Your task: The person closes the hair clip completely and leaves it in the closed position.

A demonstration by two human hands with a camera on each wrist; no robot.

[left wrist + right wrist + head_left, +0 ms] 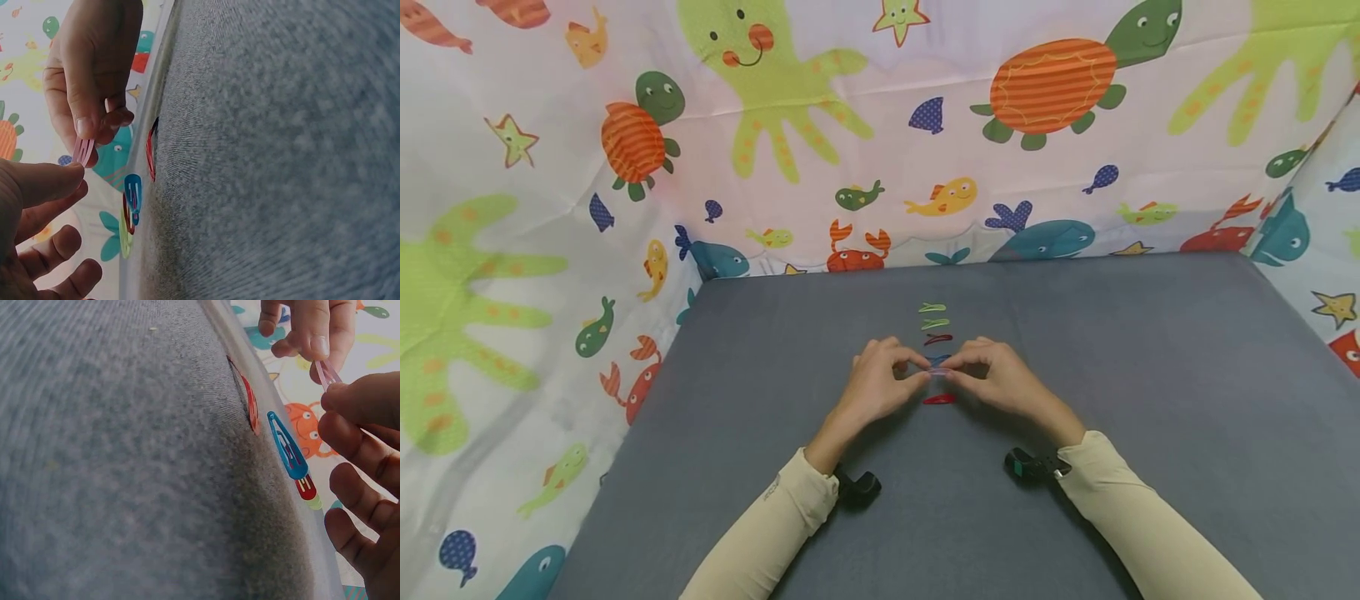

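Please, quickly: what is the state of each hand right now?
Left hand: closed, pinching one end of the pink hair clip.
Right hand: closed, pinching its other end.

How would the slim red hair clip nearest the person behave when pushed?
The slim red hair clip is probably light, being tiny beside the left hand. Its long, thin shape should slide rather than roll, perhaps dragging slightly on the woven-looking grey tabletop.
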